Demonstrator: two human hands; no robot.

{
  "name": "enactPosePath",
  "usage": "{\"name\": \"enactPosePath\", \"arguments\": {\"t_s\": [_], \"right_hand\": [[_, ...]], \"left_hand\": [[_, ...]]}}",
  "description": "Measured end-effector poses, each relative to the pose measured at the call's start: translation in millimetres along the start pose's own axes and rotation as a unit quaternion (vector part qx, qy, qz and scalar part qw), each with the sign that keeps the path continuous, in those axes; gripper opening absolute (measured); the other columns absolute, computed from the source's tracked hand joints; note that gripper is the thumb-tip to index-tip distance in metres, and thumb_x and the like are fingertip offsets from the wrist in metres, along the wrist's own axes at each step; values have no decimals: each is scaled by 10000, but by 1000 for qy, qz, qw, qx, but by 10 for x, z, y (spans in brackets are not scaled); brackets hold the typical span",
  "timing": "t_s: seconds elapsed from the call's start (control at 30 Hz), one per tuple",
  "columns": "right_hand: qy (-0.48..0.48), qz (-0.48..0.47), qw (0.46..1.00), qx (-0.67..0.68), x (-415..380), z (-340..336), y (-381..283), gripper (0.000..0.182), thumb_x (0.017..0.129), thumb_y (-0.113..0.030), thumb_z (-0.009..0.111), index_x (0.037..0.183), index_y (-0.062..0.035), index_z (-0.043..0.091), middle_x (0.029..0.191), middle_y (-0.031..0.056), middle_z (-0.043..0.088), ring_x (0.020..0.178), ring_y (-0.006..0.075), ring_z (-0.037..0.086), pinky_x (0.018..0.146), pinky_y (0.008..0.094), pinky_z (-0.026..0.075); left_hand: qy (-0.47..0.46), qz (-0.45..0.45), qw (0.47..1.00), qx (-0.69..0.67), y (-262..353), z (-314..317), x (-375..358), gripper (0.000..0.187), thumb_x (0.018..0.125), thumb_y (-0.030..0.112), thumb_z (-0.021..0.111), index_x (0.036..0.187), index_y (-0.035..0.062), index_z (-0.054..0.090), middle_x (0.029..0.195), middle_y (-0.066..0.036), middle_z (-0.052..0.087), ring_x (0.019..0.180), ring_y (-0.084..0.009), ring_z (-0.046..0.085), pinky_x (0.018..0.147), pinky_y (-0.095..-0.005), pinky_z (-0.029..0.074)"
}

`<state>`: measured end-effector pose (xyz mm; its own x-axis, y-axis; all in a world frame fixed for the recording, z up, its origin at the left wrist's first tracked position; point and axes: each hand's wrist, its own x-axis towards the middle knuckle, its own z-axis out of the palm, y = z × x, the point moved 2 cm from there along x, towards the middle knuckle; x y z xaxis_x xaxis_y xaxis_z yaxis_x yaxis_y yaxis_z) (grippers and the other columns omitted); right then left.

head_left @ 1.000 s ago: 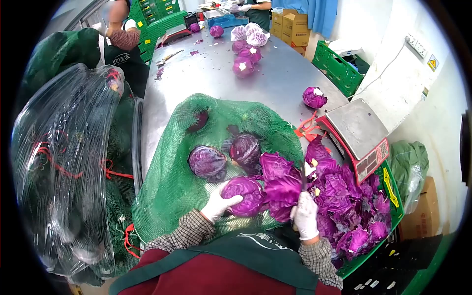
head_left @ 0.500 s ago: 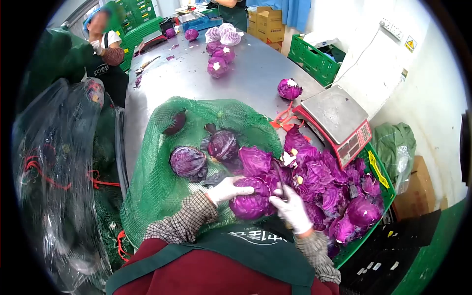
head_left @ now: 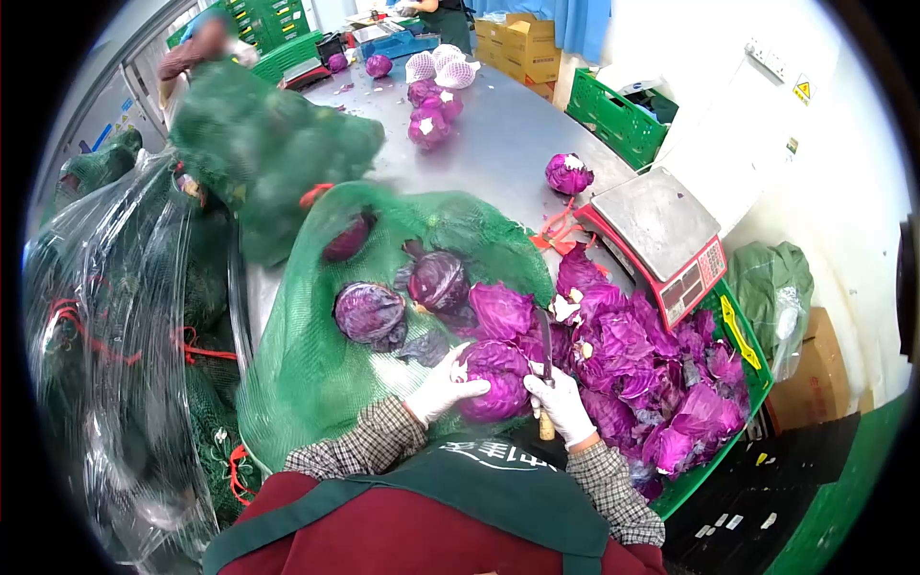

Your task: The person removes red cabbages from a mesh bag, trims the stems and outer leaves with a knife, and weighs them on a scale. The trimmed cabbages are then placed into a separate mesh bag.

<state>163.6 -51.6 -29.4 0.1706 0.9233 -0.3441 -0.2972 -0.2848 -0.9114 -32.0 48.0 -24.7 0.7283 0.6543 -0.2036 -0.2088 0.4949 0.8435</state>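
My left hand (head_left: pixel 443 388), in a white glove, is closed on the left side of a purple cabbage (head_left: pixel 494 381). My right hand (head_left: pixel 563 406), gloved too, grips a knife (head_left: pixel 547 359) whose blade points away from me, close along the cabbage's right side; its light handle end shows below the fist. Just beyond lies a loose purple leaf (head_left: pixel 502 311). More cabbages, one dark and veined (head_left: pixel 370 313) and another (head_left: pixel 439 280), rest on the green mesh sack (head_left: pixel 297 383) spread to the left.
A green crate (head_left: pixel 704 479) heaped with purple leaves (head_left: pixel 623 355) stands at my right, beside a red scale (head_left: pixel 661 230). Peeled cabbages (head_left: pixel 429 126) sit farther along the metal table (head_left: pixel 479 172). At left, a person handles a full mesh sack (head_left: pixel 273 144) over plastic-wrapped sacks (head_left: pixel 115 335).
The person at left has swung a full green mesh sack up over the table's left edge. My knife now stands more upright beside the cabbage, which my left hand still holds.
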Motion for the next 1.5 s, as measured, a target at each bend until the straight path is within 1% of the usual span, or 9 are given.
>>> {"name": "enactPosePath", "arguments": {"t_s": [0.27, 0.67, 0.77, 0.97, 1.03, 1.1, 1.17, 1.43, 1.5], "right_hand": [[-7, -88, 991, -102, 0, -104, 103, 286, 910, -186, 632, 1133, -17, 574, 744, -13, 558, 595, 58, 538, 504, 199, 464], [84, -88, 988, -92, -10, -253, -16, 190, 853, -40, 569, 1021, -15, 653, 662, -39, 518, 486, 36, 464, 441, 195, 403], [193, -312, 848, -382, -256, -435, -415, 144, 813, -1, 560, 899, 2, 676, 798, 110, 651, 726, 226, 631, 685, 335, 510], [361, -309, 733, -487, -755, -743, -1114, 324, 919, -84, 536, 1218, 35, 576, 1129, 205, 615, 1090, 323, 585, 953, 382, 458], [271, -291, 803, -444, -596, -424, -968, 350, 939, -148, 538, 1239, 28, 576, 1176, 226, 608, 1134, 341, 569, 993, 400, 438], [136, -336, 762, -536, -493, -17, -746, 327, 982, -151, 483, 1228, 40, 581, 1241, 209, 602, 1175, 324, 557, 1039, 395, 414], [88, -340, 828, -437, -323, 176, -311, 373, 1001, -180, 462, 1303, 32, 519, 1292, 203, 565, 1201, 326, 537, 1057, 395, 397], [39, -266, 825, -497, -347, 357, -56, 571, 1002, -281, 409, 1463, 31, 281, 1452, 314, 341, 1300, 415, 437, 1005, 427, 452], [15, -218, 859, -463, -383, 414, -110, 510, 981, -132, 431, 1391, 145, 306, 1458, 334, 305, 1367, 458, 316, 1135, 449, 301]], "left_hand": [[34, -57, 993, 101, 87, 0, 39, 863, 746, -41, 773, 1447, -47, 268, 1367, -125, 489, 1234, -197, 503, 1047, -351, 432], [-81, -86, 990, -74, -1, -444, -29, 823, 756, 71, 753, 1463, 32, 333, 1403, -101, 501, 1261, -227, 509, 1090, -407, 385], [-100, -78, 989, -79, -20, -473, -166, 877, 707, 74, 794, 1455, 20, 341, 1405, -106, 496, 1288, -242, 483, 1105, -423, 363], [-8, -54, 966, 253, 255, -440, -121, 848, 714, 239, 851, 1371, -67, 412, 1221, -132, 619, 1112, -184, 580, 969, -336, 471], [-7, -47, 949, 311, 444, -88, -14, 846, 715, 286, 848, 1357, -65, 422, 1256, -151, 595, 1151, -225, 578, 1031, -384, 433], [36, -51, 829, 555, 503, 116, -1, 1098, 671, 519, 815, 1442, -54, 282, 1363, -263, 471, 1265, -326, 482, 1078, -423, 380], [17, -75, 769, 635, 544, 272, -45, 1183, 640, 575, 811, 1468, -42, 235, 1465, -293, 323, 1368, -377, 346, 1128, -431, 312], [-24, -33, 743, 668, 484, 345, -37, 1306, 595, 657, 775, 1422, -170, 193, 1422, -367, 327, 1352, -436, 343, 1121, -424, 320], [-17, -24, 736, 676, 474, 383, -37, 1288, 602, 667, 760, 1407, -180, 218, 1397, -373, 353, 1325, -443, 369, 1111, -428, 330]]}}
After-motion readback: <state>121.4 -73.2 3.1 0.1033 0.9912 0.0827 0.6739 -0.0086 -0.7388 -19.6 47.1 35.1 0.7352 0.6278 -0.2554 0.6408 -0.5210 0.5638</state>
